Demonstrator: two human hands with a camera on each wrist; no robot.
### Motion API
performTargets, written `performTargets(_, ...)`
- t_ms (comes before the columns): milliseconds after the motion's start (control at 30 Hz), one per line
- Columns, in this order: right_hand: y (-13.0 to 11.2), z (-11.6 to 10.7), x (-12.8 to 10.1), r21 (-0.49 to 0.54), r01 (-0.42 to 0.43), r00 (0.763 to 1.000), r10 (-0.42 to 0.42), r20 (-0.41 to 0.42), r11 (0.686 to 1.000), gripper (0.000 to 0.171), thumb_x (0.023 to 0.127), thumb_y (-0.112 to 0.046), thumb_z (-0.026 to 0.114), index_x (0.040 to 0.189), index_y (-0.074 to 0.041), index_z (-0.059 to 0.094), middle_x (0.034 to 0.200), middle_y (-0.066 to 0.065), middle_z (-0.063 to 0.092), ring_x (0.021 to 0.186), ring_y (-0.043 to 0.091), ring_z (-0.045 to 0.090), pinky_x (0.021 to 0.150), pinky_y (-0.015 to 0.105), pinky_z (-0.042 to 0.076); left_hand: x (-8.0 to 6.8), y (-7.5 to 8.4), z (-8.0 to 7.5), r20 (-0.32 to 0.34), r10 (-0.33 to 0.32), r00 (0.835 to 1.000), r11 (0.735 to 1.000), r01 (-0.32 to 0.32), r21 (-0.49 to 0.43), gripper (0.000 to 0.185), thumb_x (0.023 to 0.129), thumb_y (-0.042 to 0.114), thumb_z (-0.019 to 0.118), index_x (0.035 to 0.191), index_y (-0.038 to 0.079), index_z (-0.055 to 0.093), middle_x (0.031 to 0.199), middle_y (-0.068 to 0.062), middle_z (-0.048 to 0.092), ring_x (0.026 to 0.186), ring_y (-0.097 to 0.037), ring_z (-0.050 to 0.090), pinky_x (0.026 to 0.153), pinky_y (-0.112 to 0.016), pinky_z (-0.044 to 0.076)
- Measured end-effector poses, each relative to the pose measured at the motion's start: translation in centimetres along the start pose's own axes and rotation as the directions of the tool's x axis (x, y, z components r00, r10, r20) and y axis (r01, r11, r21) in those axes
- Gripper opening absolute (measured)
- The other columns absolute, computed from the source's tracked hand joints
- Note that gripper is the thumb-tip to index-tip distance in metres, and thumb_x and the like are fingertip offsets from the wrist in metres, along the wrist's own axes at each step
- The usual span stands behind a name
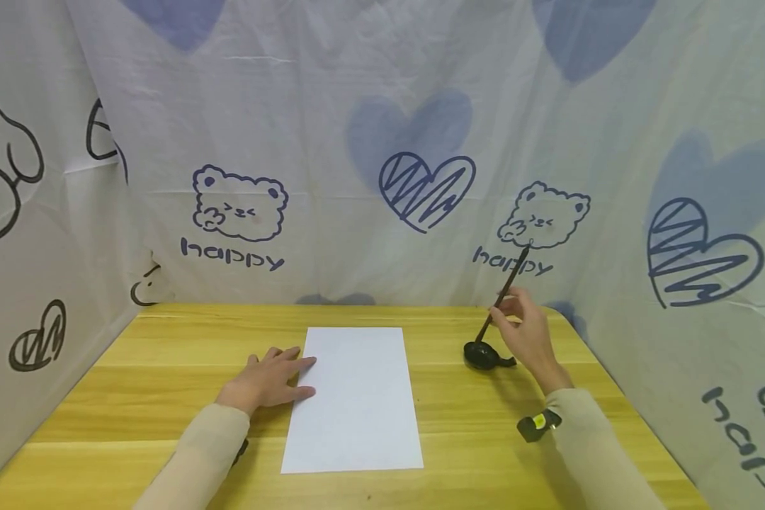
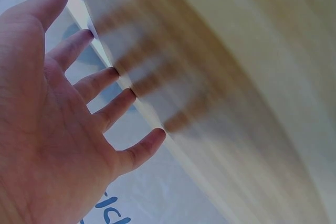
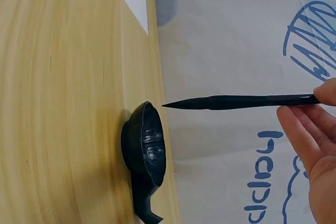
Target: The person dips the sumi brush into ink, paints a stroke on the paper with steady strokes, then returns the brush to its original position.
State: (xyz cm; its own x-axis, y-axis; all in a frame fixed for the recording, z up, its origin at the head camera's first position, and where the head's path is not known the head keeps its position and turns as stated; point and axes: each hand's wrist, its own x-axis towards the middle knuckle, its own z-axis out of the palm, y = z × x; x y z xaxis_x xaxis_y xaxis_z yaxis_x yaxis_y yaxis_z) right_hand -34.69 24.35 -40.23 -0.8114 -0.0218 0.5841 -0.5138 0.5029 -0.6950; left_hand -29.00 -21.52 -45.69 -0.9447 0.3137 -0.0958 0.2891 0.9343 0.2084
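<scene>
the right hand [image 1: 530, 333], right of centre in the head view, has its grip pinching a black brush [image 1: 503, 295], tip just above the black ink dish [image 1: 482, 354]. the left hand [image 1: 269, 379] rests with fingers spread on the left edge of the white paper [image 1: 357, 397], mid tabletop [image 1: 134, 397].

A: What stays unclear on the left wrist view?
B: The wooden table [image 2: 247, 93] is smeared by blur; the left hand [image 2: 58, 129] is cut off at the frame's edge.

A: And the right?
B: The right hand [image 3: 310, 150] is cropped, hiding its grip on the brush [image 3: 236, 102]. The ink dish [image 3: 144, 158] loses its spout tip below.
</scene>
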Motion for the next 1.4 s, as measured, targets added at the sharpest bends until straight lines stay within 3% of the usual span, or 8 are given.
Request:
performTargets(267,0.3,0.0,-0.1,0.040,-0.026,1.000,0.025,0.008,0.999,0.027,0.098,-0.006,0.068,0.122,0.003,0.058,0.099,0.027,0.072,0.082,-0.003,0.067,0.072,0.013,0.059,0.0,-0.1,0.0,0.002,0.006,1.000,1.000,-0.006,0.001,0.071,0.095,0.061,0.063,0.154,0.023,0.051,0.163,-0.019,0.041,0.146,-0.048,0.039,0.109,-0.085,0.024)
performTargets(467,0.8,-0.1,0.0,0.030,-0.039,0.999,0.039,-0.017,0.999,0.027,0.098,-0.006,0.068,0.123,0.001,0.063,0.102,0.025,0.072,0.082,-0.009,0.064,0.073,0.010,0.057,0.0,0.0,0.0,0.000,0.007,1.000,1.000,-0.007,0.001,0.071,0.095,0.061,0.063,0.153,0.023,0.051,0.163,-0.019,0.041,0.146,-0.048,0.040,0.109,-0.084,0.025)
performTargets(833,1.6,0.1,-0.1,0.073,-0.097,0.993,0.101,-0.064,0.993,0.023,0.097,-0.007,0.070,0.118,0.002,0.067,0.102,0.026,0.071,0.081,-0.005,0.065,0.072,0.012,0.059,0.1,-0.1,0.0,-0.001,0.005,1.000,1.000,-0.005,0.005,0.070,0.095,0.060,0.063,0.153,0.022,0.051,0.163,-0.019,0.041,0.145,-0.047,0.041,0.109,-0.084,0.026)
performTargets(1133,2.4,0.6,-0.5,0.077,-0.146,0.987,0.150,-0.056,0.986,0.023,0.098,-0.003,0.067,0.120,0.004,0.064,0.101,0.021,0.069,0.083,-0.001,0.066,0.077,0.024,0.063,-0.1,0.0,0.1,-0.001,0.002,1.000,1.000,-0.002,0.002,0.071,0.094,0.061,0.063,0.153,0.023,0.051,0.163,-0.019,0.042,0.145,-0.047,0.041,0.109,-0.084,0.026)
performTargets(1400,2.8,0.9,-0.7,0.053,-0.134,0.990,0.136,-0.044,0.990,0.024,0.099,-0.004,0.067,0.121,0.003,0.064,0.104,0.026,0.070,0.090,0.018,0.071,0.079,0.030,0.064,0.0,0.1,-0.1,0.003,-0.002,1.000,1.000,0.002,-0.013,0.071,0.096,0.060,0.062,0.154,0.021,0.050,0.164,-0.020,0.040,0.147,-0.048,0.038,0.112,-0.083,0.023)
